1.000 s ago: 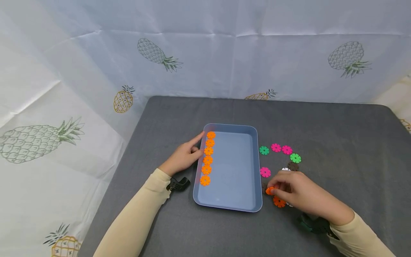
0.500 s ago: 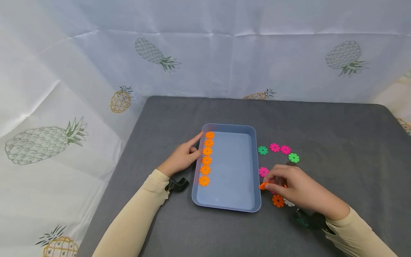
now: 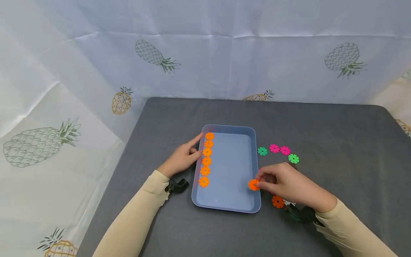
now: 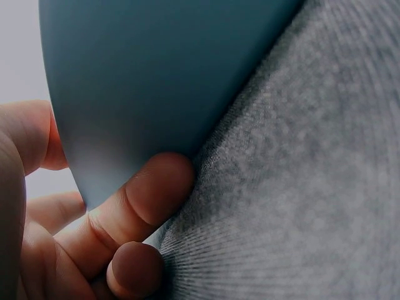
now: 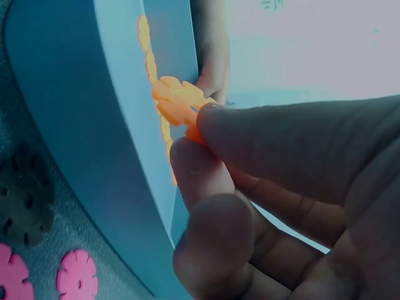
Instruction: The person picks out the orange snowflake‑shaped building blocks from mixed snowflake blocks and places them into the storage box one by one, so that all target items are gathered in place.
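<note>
My left hand [image 3: 181, 157] holds the left wall of the blue tray [image 3: 224, 209]. Its index finger and thumb reach the rim, while curled fingers [image 4: 156, 187] touch the outer wall in the left wrist view. Over the tray's right side, my right hand [image 3: 285, 182] pinches an orange notched plastic disc [image 3: 253, 185] between thumb and fingers. The right wrist view has this orange disc [image 5: 178, 100] tilted above the tray wall [image 5: 125, 125]. Inside the tray, several orange notched discs [image 3: 206, 161] lie in a column along the left wall.
Right of the tray lie loose notched discs: teal [image 3: 262, 151], pink [image 3: 284, 150], light green [image 3: 293, 158], dark orange [image 3: 277, 201] and white [image 3: 289, 203], partly covered. A dark disc [image 5: 26, 197] shows in the right wrist view. A pineapple-print cloth [image 3: 205, 64] hangs behind the grey table [image 3: 337, 150].
My right hand has moved left with the orange disc, from among the loose discs to above the tray's right side. The left hand has stayed on the tray's left wall.
</note>
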`<state>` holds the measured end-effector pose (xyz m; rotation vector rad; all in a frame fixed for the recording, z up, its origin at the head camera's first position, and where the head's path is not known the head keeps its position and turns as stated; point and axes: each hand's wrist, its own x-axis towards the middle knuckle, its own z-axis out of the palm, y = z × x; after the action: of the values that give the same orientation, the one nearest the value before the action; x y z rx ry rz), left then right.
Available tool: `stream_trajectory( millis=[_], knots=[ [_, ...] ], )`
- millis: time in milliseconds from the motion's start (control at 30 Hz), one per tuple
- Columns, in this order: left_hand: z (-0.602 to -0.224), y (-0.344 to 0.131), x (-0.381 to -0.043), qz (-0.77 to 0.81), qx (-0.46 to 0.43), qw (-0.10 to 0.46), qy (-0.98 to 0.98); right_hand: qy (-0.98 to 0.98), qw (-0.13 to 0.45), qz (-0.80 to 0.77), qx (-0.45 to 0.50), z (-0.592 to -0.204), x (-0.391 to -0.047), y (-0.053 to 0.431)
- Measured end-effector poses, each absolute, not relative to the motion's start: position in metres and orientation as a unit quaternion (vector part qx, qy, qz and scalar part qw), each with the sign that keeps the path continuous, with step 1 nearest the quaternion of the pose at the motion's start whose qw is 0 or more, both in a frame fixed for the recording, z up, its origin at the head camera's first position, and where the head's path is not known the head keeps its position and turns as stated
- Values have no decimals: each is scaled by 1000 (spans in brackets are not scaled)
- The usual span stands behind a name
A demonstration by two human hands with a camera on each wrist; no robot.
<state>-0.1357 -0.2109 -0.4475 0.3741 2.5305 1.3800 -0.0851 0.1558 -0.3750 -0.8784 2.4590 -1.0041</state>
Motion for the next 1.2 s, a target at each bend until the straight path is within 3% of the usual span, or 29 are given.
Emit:
stream_trajectory(
  millis=[1200],
  knots=[
    [-446,-210,-136,461,128,114,871,838,198,-329,-389,-370,-110,82]
  ],
)
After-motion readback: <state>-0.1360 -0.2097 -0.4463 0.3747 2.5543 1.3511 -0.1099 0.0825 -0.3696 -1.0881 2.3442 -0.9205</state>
